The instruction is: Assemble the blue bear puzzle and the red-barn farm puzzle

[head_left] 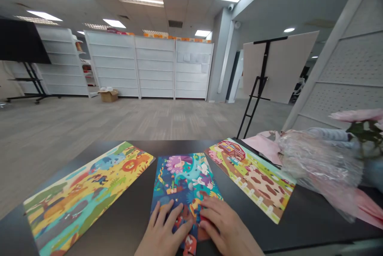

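Note:
A dark blue and teal picture board (182, 172) with animals lies at the middle of the black table. My left hand (164, 226) rests on its lower left part with the fingers spread. On the lower right part lies my right hand (223, 224), fingers apart and flat. Between the two hands, at the board's lower edge, is a small red piece (190, 245), near my left thumb. A yellow and green animal picture board (89, 192) lies at the left. At the right is a farm picture board (254, 176) with a spotted cow.
Clear plastic wrapping (323, 164), pink paper (265, 146) and a pink flower (357, 115) are at the right of the black table (119, 230). Behind stand an easel (261, 82), white shelves (155, 68), a cardboard box (109, 95) and a black screen (22, 42).

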### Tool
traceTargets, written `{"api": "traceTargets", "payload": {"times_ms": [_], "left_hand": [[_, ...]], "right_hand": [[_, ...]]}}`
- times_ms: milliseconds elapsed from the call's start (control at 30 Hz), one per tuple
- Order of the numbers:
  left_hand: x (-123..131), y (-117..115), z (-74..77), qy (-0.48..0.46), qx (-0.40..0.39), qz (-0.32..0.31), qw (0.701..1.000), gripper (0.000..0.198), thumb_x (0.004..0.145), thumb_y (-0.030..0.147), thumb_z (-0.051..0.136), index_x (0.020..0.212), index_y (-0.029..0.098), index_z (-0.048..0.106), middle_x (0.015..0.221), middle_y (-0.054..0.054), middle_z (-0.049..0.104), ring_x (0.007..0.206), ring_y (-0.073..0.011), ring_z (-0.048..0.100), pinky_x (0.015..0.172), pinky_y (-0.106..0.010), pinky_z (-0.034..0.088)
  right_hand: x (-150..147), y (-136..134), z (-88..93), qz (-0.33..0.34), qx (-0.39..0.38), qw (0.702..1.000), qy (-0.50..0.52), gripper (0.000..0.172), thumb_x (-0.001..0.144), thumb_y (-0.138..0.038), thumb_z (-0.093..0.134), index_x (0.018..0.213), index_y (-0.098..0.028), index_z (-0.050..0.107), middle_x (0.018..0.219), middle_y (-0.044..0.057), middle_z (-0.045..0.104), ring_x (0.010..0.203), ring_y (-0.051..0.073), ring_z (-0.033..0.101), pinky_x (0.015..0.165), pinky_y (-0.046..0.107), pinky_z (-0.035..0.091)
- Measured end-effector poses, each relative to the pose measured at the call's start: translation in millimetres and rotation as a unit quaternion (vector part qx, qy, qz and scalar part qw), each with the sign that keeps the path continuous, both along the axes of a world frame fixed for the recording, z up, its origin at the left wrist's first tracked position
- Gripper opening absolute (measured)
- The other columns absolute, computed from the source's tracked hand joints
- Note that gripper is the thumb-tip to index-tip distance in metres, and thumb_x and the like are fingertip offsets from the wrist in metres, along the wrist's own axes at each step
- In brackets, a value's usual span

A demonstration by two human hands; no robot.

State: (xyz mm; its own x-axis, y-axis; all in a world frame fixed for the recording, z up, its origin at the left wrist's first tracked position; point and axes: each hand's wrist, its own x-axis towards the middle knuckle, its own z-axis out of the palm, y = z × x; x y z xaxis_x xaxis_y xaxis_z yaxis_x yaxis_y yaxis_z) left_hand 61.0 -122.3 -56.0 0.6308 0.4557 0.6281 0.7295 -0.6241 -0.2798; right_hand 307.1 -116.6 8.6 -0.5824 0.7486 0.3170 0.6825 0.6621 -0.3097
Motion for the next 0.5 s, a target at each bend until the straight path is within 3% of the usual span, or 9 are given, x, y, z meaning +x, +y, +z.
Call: {"api": "traceTargets", "payload": {"times_ms": [100,267,367,500], "left_hand": [[-5,-1,-0.2,0.005,0.012,-0.010,1.000,0.023,0.093,0.041,0.058,0.114,0.035,0.066,0.117,0.002,0.068,0.109,-0.0231,0.055,0.101,-0.035,0.041],[-4,-9,0.9,-0.011,-0.020,-0.007,1.000,0.033,0.093,0.031,0.058,0.126,0.033,0.060,0.113,0.002,0.068,0.109,-0.0215,0.054,0.108,-0.035,0.036],[-2,-12,2.2,-0.008,-0.031,-0.005,0.999,0.038,0.093,0.034,0.060,0.130,0.040,0.055,0.114,0.002,0.067,0.111,-0.0222,0.054,0.110,-0.038,0.034],[-3,-9,2.0,-0.005,-0.001,-0.018,1.000,0.021,0.096,0.040,0.057,0.116,0.038,0.064,0.113,0.003,0.066,0.110,-0.0196,0.055,0.113,-0.037,0.029]], "right_hand": [[9,-5,-5.9,0.050,0.062,0.996,-0.043,0.024,0.091,-0.030,0.062,0.113,-0.023,0.068,0.125,0.007,0.069,0.121,0.023,0.062,0.105,0.033,0.050],[23,-13,-27.5,0.091,0.196,0.974,-0.072,0.023,0.092,-0.027,0.062,0.115,-0.026,0.067,0.119,0.005,0.073,0.113,0.020,0.067,0.098,0.027,0.054],[26,-14,-34.9,0.098,0.217,0.969,-0.060,0.018,0.092,-0.030,0.063,0.110,-0.027,0.068,0.118,0.003,0.073,0.114,0.018,0.066,0.099,0.025,0.053],[27,-13,-31.0,0.120,0.245,0.961,-0.047,0.014,0.091,-0.031,0.065,0.103,-0.026,0.070,0.114,0.001,0.075,0.113,0.017,0.067,0.102,0.024,0.051]]}}
